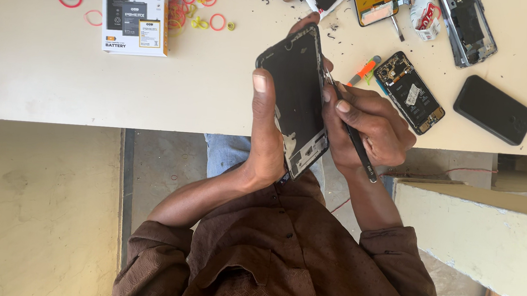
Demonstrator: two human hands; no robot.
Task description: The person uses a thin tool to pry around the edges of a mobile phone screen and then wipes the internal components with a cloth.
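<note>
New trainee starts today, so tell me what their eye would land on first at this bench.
First, mid-frame: the left hand grips an opened black phone upright above the table edge, while the right hand works a thin dark tool along its side. Next, the tangle of coloured rubber bands beside a white battery box at top left. To the right lie a stripped phone body and a black back cover.
</note>
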